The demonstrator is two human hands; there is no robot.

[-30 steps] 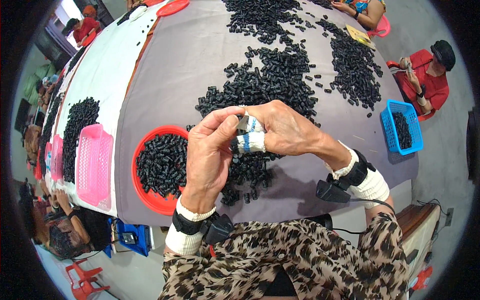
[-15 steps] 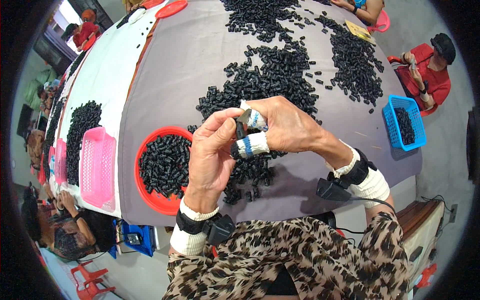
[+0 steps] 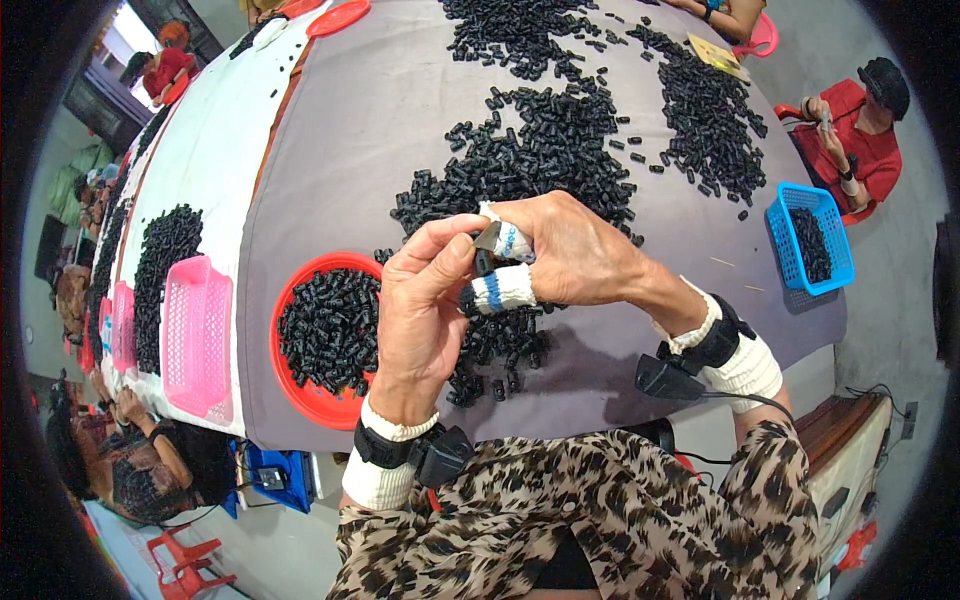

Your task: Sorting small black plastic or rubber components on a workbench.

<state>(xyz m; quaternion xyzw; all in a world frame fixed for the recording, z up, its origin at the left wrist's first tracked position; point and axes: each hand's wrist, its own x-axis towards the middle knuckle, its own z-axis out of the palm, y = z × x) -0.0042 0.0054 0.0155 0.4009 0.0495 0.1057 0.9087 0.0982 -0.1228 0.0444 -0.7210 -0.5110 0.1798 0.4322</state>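
Over the near part of the table my two hands meet. My left hand is closed, thumb and fingertips pinching a small black cylindrical part. My right hand is closed too, its thumb and forefinger wrapped in white cloth with blue marks. A small flat grey-brown blade sticks out from its fingers against the top of the black part, close to the left fingertips. Part of the blade and of the black part is hidden by the fingers. Below and beyond my hands lies a heap of similar black parts.
Left of my hands stands a round red tray full of black parts. Farther left are pink baskets; at the right edge, a blue basket holds more parts. A person in red sits at the right, others around the tables.
Both hands keep nearly the same place and grip. The black part shows shorter beneath the blade than before, as if tilted slightly.
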